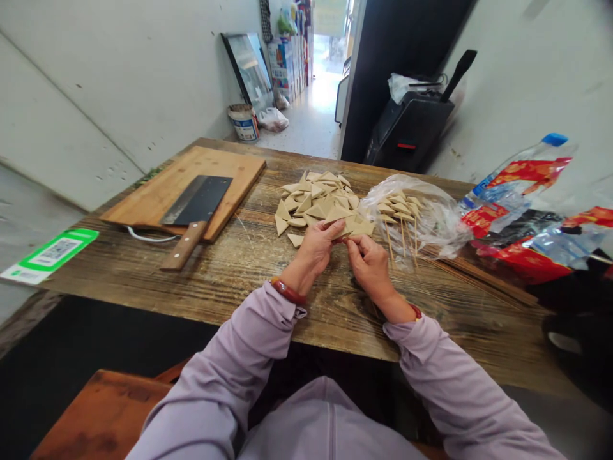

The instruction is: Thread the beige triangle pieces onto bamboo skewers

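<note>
At a worn wooden table (258, 281), a person in a mauve top works on tan flat pieces, their left hand (316, 250) clamped on a held piece (357, 225) at the near edge of the pile (313, 197). The right hand (368, 262) has its thumb and fingers drawn together just beside it — whether they pinch a thin stick is too small to tell. The step looks like threading pieces onto a stick; the next move would call for a firm left grip and a straight right-hand push.

To the right, a clear plastic bag (440, 220) surrounds more pieces on sticks (403, 237), near a blue-capped bottle (517, 167). To the left, a cleaver (198, 201) lies across a cutting board (232, 160). Beyond — a bucket (244, 122) on the floor and a bright doorway.
</note>
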The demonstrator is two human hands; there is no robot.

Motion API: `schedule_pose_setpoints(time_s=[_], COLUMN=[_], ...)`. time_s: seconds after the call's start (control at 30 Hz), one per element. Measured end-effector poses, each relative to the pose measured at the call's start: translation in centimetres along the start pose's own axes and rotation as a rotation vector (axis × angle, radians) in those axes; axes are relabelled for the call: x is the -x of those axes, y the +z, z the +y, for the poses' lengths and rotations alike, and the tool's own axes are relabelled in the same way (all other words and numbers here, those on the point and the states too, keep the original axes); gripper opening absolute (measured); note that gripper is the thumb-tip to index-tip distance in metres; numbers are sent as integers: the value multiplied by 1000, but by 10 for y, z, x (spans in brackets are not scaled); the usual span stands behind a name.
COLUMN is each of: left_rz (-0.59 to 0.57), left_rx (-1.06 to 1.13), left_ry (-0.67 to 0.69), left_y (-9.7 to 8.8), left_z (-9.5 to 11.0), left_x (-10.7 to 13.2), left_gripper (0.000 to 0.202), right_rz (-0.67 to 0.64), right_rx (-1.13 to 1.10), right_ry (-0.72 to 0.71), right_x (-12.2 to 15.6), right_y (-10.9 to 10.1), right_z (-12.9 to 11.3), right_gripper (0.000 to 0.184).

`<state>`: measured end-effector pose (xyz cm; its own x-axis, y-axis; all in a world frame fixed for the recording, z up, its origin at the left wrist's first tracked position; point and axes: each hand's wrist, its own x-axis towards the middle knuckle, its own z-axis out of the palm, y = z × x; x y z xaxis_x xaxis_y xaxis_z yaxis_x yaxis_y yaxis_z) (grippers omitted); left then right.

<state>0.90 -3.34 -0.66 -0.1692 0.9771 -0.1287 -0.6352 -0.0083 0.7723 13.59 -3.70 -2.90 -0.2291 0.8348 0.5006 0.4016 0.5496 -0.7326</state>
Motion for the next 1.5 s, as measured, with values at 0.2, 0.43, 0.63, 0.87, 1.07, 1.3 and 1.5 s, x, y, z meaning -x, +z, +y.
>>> schedule_pose_setpoints(time_s=[0.2,0.43,0.63,0.87,1.07,1.3,1.5], left_rz=[26,0,-46,31,34,97,73], left_rx=[-4,-47,-53,-57,-126,-144,-170], left_ry=[35,47,-23,32,108,136,140], left_y=[2,2,0,-14,-16,-10,-11], left_z=[-2,-7,-2,7,12,11,5], left_x=[1,2,0,-16,-14,-12,-13], left_gripper=[30,33,34,26,25,27,26], right_rz=[8,0,21,-19,-53,-55,-64], right_rx=[14,9,-12,-11,-14,1,27], right_ry=[5,11,25,28,21,8,33], right_x=[0,-1,-2,2,3,4,3], right_y=[0,-3,-3,0,2,0,-1], right_z=[0,2,2,1,1,2,0], right_gripper=[25,24,24,25,24,24,25])
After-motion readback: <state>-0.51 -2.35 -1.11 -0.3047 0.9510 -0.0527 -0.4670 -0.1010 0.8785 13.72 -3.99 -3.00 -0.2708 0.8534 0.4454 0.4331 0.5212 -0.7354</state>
